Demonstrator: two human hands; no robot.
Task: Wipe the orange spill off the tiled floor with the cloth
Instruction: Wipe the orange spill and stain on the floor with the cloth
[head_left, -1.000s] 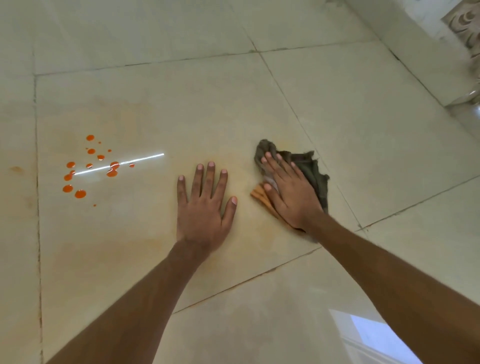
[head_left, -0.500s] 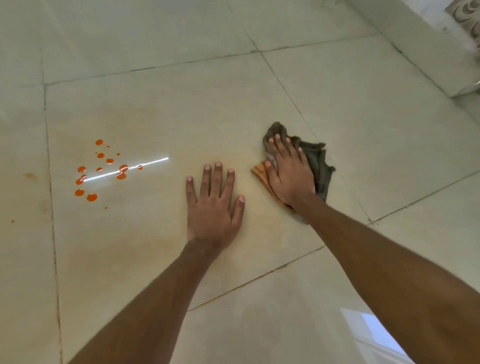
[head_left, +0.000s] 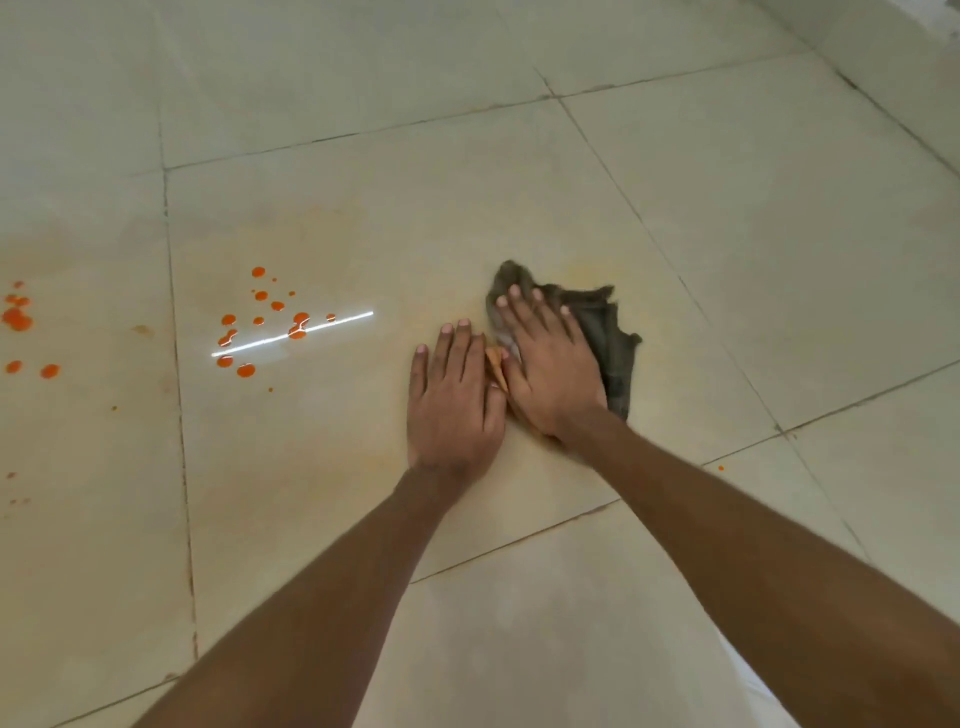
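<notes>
While left hand (head_left: 453, 400) lies flat, right hand (head_left: 550, 364) presses cloth (head_left: 605, 332) (spill (head_left: 260, 322) apart).

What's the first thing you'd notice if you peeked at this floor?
Bright orange drops spatter the pale tiles at left, with more at the far left edge. In the middle, the right hand presses a dark cloth flat, and the left hand rests beside it.

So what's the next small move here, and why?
Probably slide the cloth left under the right hand, toward the orange drops. They sit unwiped beyond the left hand, which lies flat on the tile in the way and likely must lift.
</notes>
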